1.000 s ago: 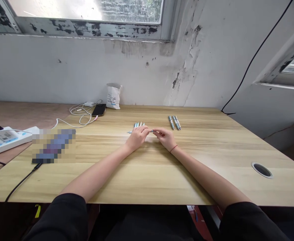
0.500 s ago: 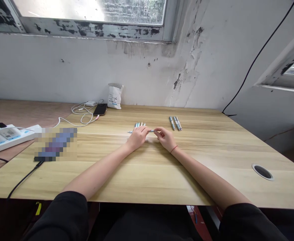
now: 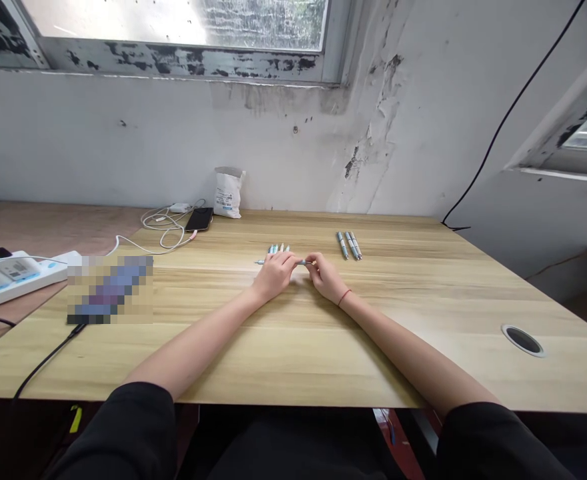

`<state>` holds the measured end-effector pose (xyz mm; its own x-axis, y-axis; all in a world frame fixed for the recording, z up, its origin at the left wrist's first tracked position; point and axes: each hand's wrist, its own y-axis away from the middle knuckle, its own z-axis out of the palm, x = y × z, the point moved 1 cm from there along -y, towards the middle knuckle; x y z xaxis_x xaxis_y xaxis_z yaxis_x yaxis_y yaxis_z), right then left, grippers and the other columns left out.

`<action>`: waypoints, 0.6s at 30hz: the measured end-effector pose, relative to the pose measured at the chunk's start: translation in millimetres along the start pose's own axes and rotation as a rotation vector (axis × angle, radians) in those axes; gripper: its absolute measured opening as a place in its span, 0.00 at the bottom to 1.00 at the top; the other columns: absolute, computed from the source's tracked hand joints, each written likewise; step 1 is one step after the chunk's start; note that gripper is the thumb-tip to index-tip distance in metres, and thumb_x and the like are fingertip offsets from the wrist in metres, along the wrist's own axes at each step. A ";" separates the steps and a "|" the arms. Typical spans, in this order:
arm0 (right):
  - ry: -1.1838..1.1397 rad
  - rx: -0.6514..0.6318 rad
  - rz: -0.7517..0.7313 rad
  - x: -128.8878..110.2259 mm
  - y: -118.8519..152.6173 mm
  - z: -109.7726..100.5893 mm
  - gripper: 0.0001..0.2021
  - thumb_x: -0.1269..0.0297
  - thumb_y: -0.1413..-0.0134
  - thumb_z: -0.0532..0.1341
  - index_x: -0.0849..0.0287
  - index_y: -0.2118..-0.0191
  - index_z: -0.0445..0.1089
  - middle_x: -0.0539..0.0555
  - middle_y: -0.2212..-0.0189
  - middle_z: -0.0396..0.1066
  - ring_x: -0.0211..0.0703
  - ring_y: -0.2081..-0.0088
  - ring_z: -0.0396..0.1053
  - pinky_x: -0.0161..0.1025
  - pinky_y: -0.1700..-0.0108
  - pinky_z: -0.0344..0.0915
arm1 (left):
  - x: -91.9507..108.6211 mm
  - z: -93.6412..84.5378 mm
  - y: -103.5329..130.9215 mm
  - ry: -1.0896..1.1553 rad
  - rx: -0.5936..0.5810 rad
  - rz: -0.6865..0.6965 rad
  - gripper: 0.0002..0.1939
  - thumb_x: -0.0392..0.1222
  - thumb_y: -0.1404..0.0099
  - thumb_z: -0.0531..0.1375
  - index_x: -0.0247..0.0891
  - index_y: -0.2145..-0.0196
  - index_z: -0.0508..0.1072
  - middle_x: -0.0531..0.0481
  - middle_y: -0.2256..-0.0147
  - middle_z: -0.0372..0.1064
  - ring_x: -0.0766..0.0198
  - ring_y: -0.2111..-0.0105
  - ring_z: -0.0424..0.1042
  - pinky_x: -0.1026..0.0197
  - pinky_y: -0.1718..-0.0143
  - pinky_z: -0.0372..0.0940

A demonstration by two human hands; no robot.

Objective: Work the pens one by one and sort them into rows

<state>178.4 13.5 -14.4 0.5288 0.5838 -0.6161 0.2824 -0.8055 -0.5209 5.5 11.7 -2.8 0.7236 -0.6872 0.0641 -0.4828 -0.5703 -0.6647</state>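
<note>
Near the middle of the wooden table, my left hand point(image 3: 275, 275) is closed around a slim light-blue pen point(image 3: 260, 262), which lies crosswise with its thin end sticking out to the left. My right hand point(image 3: 326, 277), with a red string on the wrist, pinches the pen's right end between thumb and fingers. Just behind my left hand lie several pale blue and white pens point(image 3: 279, 248), partly hidden by it. Farther right, three grey-blue pens point(image 3: 349, 245) rest side by side.
A white packet point(image 3: 229, 192) stands by the wall, beside a black phone point(image 3: 200, 219) and white cables. At left are a blurred device point(image 3: 108, 290) and a white power strip point(image 3: 33, 275). A round cable hole point(image 3: 523, 340) is at right.
The fingers of my right hand have shifted slightly at the pen's end, and the hand sits a little farther left. The view has moved slightly.
</note>
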 end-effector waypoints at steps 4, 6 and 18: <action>0.063 -0.017 0.013 0.1 -0.8 -1.4 0.13 0.59 0.39 0.46 0.58 0.66 0.63 0.53 0.72 0.69 0.40 0.70 0.65 0.37 0.66 0.61 | -0.7 1.1 0.5 -0.004 -0.007 0.000 0.11 0.36 0.33 0.50 0.43 0.57 0.69 0.48 0.58 0.69 0.62 0.57 0.67 0.58 0.59 0.56; 0.046 -0.029 0.012 0.5 -0.6 -0.9 0.12 0.58 0.40 0.48 0.58 0.63 0.63 0.53 0.69 0.69 0.39 0.72 0.65 0.36 0.67 0.61 | -0.9 1.6 0.4 -0.019 0.016 -0.005 0.11 0.36 0.33 0.50 0.43 0.56 0.68 0.49 0.58 0.69 0.62 0.57 0.67 0.59 0.59 0.56; 0.148 0.063 -0.107 0.3 -0.2 -5.2 0.09 0.61 0.39 0.49 0.57 0.61 0.64 0.57 0.62 0.64 0.39 0.70 0.64 0.38 0.65 0.62 | 0.5 -1.1 -0.3 -0.052 0.035 0.018 0.11 0.34 0.34 0.51 0.43 0.56 0.68 0.49 0.57 0.69 0.62 0.58 0.67 0.58 0.60 0.55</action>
<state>182.6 13.3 -11.3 0.6119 0.6406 -0.4639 0.2950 -0.7290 -0.6177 5.5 11.0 -1.8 0.7399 -0.6726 0.0138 -0.4793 -0.5414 -0.6908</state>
